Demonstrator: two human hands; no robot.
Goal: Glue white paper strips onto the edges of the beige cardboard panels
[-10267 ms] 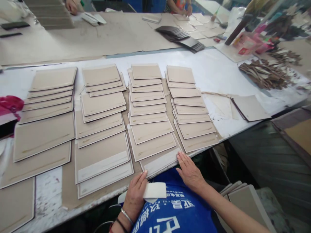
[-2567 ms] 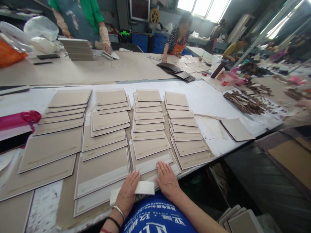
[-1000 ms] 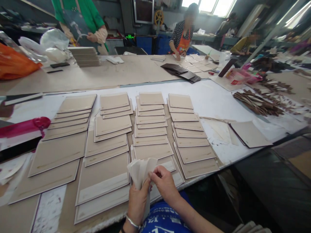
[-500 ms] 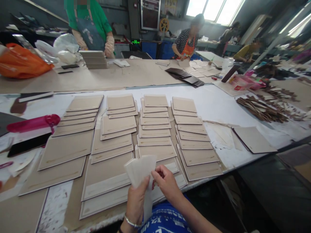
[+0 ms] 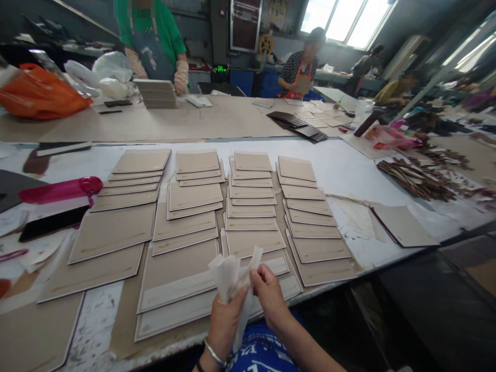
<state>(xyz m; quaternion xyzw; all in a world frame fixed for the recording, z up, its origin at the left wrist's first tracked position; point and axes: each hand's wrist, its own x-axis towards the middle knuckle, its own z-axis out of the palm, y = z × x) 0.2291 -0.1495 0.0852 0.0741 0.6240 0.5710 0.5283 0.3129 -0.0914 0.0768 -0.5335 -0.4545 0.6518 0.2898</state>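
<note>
My left hand (image 5: 226, 318) is closed around a bunch of thin whitish strips (image 5: 225, 274), which fan out above the thumb and hang down below it. The fingers of my right hand (image 5: 268, 293) are pinched on the edge of one strip (image 5: 256, 257) that stands apart from the bunch. Under and beyond both hands lie overlapping beige boards (image 5: 186, 258) in several columns, many with a brownish streak along the near edge. On the nearest boards of the middle columns, whitish strips (image 5: 176, 293) lie flat along that edge.
A pink case (image 5: 60, 191) and a black phone (image 5: 54, 223) lie at left. Grey sheets (image 5: 405, 226) rest near the right table edge, with a heap of brown strips (image 5: 414, 178) behind. Across the table, a person in green (image 5: 155, 46) stands by stacked boards (image 5: 157, 94); others work farther back.
My right hand has drawn one strip away from the bunch, so it now stands separate at the top. The view has shifted slightly. A person behind has lifted a board.
</note>
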